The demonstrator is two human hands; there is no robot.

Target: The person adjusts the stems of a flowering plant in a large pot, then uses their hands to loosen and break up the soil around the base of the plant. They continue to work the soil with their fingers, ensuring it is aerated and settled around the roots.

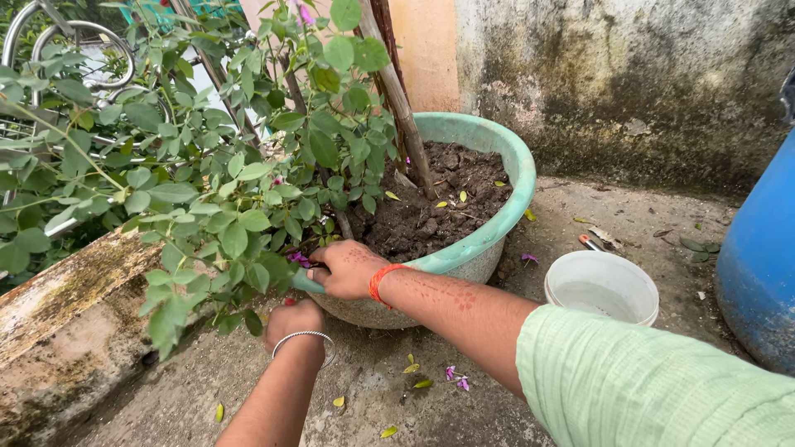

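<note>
A wide green pot (520,170) full of dark soil (431,207) holds a leafy shrub (224,157) with a woody stem (402,108). My right hand (346,269), with an orange thread at the wrist, is closed on the pot's near rim under the leaves. My left hand (294,323), wearing a silver bangle, is lower, against the pot's outer side near the ground; its fingers are hidden by leaves and what they hold cannot be made out.
A white bucket (602,287) stands on the concrete floor right of the pot. A blue barrel (762,257) is at the far right. A stained wall (629,74) runs behind, a low mossy ledge (66,314) lies at left. Fallen leaves and petals dot the floor.
</note>
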